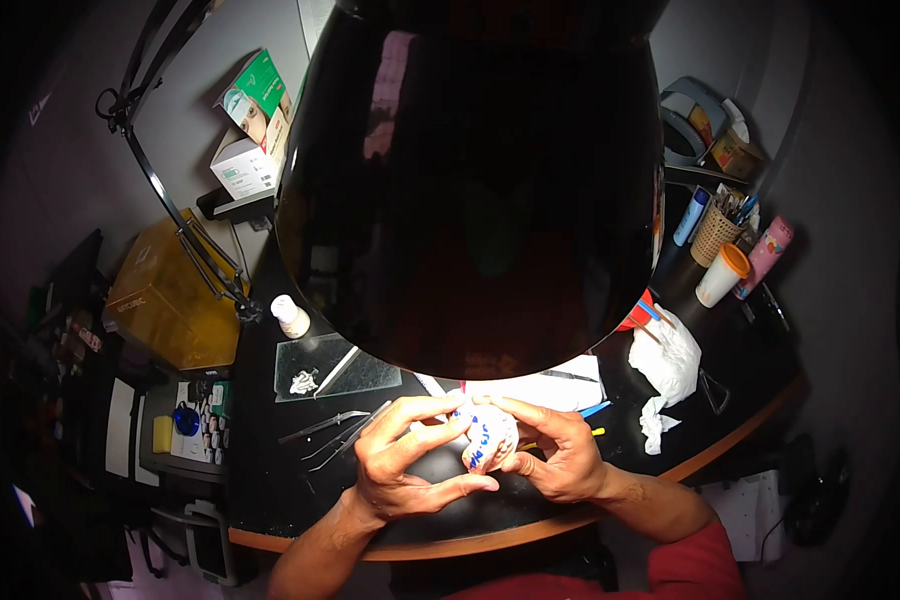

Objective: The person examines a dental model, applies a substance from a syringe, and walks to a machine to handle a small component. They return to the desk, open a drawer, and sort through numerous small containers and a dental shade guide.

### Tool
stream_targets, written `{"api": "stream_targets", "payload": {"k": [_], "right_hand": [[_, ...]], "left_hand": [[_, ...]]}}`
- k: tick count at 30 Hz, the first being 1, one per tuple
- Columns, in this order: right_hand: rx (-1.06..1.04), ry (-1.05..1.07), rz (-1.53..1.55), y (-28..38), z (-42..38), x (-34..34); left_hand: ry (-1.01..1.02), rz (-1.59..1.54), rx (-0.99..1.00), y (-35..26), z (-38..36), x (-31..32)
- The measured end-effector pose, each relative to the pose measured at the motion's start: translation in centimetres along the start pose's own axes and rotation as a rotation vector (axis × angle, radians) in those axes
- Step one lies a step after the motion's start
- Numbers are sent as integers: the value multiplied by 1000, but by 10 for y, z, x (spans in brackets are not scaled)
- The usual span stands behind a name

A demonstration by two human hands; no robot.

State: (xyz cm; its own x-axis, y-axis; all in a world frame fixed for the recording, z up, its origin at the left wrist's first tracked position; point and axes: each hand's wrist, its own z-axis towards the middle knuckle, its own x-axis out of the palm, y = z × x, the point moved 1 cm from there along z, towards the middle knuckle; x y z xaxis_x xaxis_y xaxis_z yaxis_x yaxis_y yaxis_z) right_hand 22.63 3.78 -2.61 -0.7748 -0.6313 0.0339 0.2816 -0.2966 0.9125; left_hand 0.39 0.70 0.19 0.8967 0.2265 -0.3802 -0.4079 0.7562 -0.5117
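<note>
A pale dental cast (489,440) with blue handwriting on its side is held up over the black desk, near its front edge. My left hand (402,457) grips it from the left, with the thumb below and the fingers above. From the right, my right hand (562,457) holds the same cast, its index finger along the top and its thumb at the lower right side. Thin metal instruments (342,438) lie on the desk just left of my left hand. A yellow-tipped stick (597,432) and a blue one (595,409) lie behind my right hand.
A large dark lamp shade (470,200) hides the desk's middle. A glass slab (380,374) and a small bottle (290,316) stand left; crumpled tissue (667,360), an orange-lidded cup (723,275) and a woven pen holder (715,236) stand right. The desk's wooden edge (470,545) runs in front.
</note>
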Motion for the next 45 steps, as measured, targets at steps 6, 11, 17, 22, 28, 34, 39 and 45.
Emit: {"api": "stream_targets", "payload": {"k": [6,11,17,22,28,34,39,45], "right_hand": [[-14,8,-47,1,1,-1],[-28,24,-93,0,1,-2],[0,43,-72,4,2,-2],[29,54,-36,4,1,-2],[43,57,-77,3,1,-3],[-23,-39,-86,8,-1,5],[-67,-27,-427,7,1,0],[-107,-123,-327,-2,-1,5]], "left_hand": [[9,5,-5,0,0,-1],[4,-17,-11,0,1,-2],[-8,27,5,-2,1,-1],[-13,24,10,-3,2,0],[-29,62,79,-6,1,3],[-37,255,183,-5,-6,9],[-15,276,194,-4,-8,13],[32,129,-24,-1,6,3]]}}
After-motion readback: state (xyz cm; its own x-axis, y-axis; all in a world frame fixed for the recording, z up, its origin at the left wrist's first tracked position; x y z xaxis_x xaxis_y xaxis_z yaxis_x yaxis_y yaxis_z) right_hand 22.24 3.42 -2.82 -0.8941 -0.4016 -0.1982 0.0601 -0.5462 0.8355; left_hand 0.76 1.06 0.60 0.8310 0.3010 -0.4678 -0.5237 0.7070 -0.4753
